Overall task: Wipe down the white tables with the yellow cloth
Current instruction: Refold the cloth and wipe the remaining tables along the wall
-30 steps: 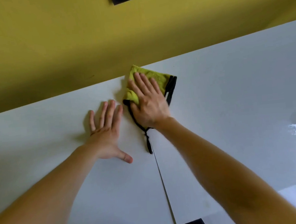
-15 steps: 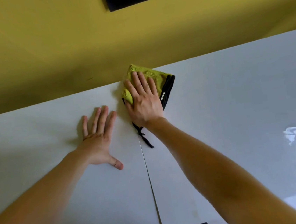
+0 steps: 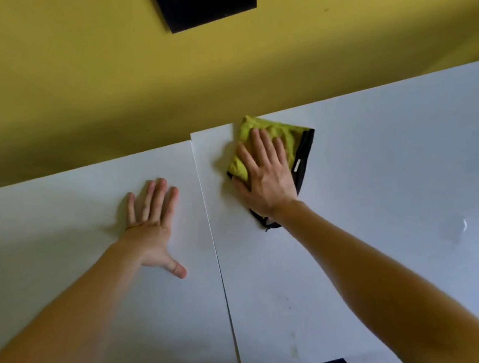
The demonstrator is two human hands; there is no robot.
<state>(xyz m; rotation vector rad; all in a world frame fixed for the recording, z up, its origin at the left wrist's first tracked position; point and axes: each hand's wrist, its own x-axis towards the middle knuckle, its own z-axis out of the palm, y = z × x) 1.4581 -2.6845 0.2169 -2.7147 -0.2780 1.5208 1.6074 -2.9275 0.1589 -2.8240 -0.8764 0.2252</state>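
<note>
Right hand [image 3: 266, 183], fingers flat, presses fuzzy folded yellow cloth [image 3: 279, 137] onto smooth white table [image 3: 378, 166]; left hand [image 3: 152, 223] splayed.

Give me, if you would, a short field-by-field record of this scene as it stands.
left hand: flat, fingers straight, resting on the left table
right hand: flat, pressing the yellow cloth onto the right table
cloth state: bunched, black-edged, near the table's far edge, just right of the seam
seam position: runs between the two hands
background: yellow wall with dark panels
</note>
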